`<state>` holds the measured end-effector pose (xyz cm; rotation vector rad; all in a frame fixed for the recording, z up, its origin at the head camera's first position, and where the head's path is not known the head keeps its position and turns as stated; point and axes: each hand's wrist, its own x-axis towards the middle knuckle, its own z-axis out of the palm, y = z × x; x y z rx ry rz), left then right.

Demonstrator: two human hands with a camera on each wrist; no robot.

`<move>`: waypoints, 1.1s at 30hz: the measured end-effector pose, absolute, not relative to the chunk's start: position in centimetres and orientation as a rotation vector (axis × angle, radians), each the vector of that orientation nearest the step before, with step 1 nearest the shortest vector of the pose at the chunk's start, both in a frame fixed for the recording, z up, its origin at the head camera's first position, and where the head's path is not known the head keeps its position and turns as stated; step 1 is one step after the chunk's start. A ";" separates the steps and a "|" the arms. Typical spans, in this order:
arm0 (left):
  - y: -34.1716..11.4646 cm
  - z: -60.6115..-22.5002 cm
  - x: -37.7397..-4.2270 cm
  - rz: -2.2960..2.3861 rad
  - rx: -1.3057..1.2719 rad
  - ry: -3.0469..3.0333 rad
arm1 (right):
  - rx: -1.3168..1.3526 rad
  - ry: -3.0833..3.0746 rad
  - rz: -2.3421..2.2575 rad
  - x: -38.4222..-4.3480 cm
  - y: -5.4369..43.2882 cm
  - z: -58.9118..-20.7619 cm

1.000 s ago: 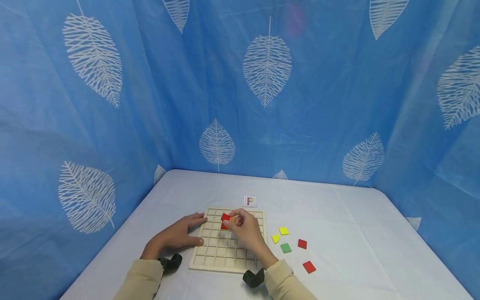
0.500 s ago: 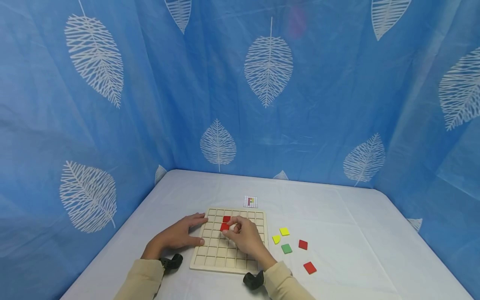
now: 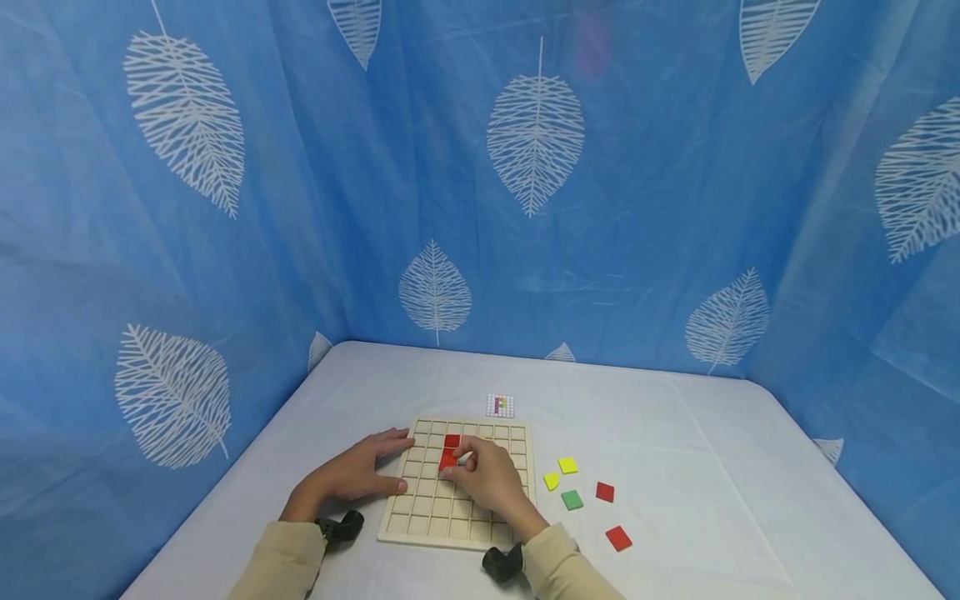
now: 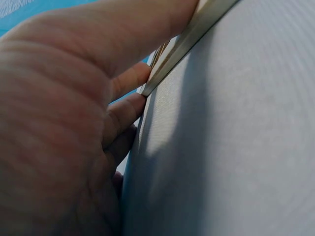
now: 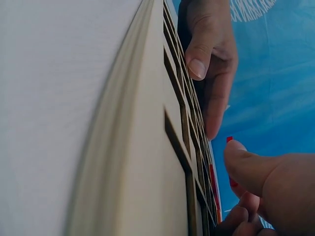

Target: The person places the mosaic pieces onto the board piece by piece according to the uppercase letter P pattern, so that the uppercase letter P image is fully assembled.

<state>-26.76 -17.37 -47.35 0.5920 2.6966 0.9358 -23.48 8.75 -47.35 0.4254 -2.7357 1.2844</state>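
steady on one side, busy on the other

a person's left hand (image 3: 360,467) rests along the left edge of a wooden grid board (image 3: 431,542), thumb and fingers spread wide, apparently to keep it from sliding on the white-covered table (image 3: 675,433). the right hand (image 3: 491,475), its fingers narrowed to a pinch, holds a red tile (image 5: 230,139) between thumb and fingertips over the upper middle of the grid; a grip by the edges like this likely suits so thin a piece. whether the tile touches the wood cannot be told.

the board's raised ridges part it into square cells. one, near the top, holds a red square (image 3: 452,440) lying flat; more red shows just below it, partly hidden by the fingers, and a yellow sliver (image 3: 483,437) peeks out behind the knuckles.

loose pieces lie to the board's right, probably set there for easy reach by the right hand: a yellow square (image 3: 567,465), a rounded yellow piece (image 3: 551,481), a green square (image 3: 572,500) and two more reds, one nearer the board (image 3: 605,492). a small printed card (image 3: 500,406) with a coloured grid lies just beyond the far edge, seemingly placed for viewing.
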 end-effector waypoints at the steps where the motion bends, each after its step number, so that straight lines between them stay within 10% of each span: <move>1: -17.4 -47.4 -26.8 0.938 0.591 2.693 | 0.430 -2.742 1.266 -23.5 8.7 -47.4; 33: -17.5 -47.2 -27.1 0.941 0.623 2.692 | 0.437 -2.801 1.075 -23.9 8.4 -47.4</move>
